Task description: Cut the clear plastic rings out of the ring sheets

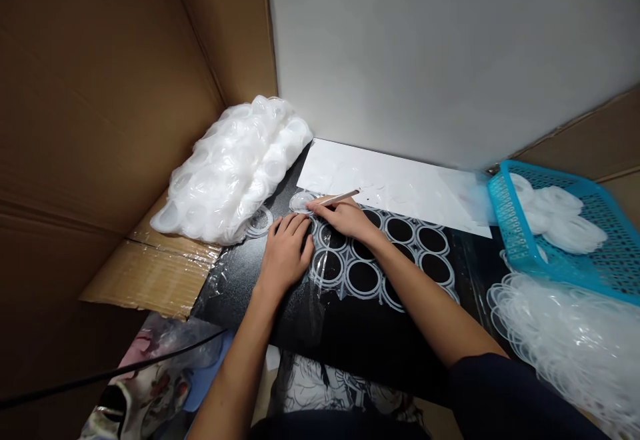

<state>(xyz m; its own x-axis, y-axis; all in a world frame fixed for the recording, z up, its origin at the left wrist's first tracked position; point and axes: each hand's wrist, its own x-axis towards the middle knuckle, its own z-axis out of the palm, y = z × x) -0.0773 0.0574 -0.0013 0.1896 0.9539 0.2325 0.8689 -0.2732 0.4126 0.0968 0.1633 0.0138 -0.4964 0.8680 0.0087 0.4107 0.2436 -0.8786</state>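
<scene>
My right hand [345, 217] is closed around a slim pen-like stick [346, 195]; whether it is a pen or another tool I cannot tell. Its fingertips rest at a clear round piece [300, 201] at the upper left end of a sheet of joined translucent rings [345, 290]. My left hand [286, 253] lies flat, fingers extended, with its fingertips beside that round piece and the sheet's left edge. A few loose clear rings [260, 221] lie just beyond the left hand. The sheet lies on a black tabletop [280, 323], partly covered by my right forearm.
A plastic bag full of white round pieces [235, 167] stands at the back left. White paper [380, 177] lies along the wall. At right are a blue basket [513, 227] holding white disc stacks [575, 233] and a heap of clear rings [575, 340]. Cardboard [155, 270] borders the left.
</scene>
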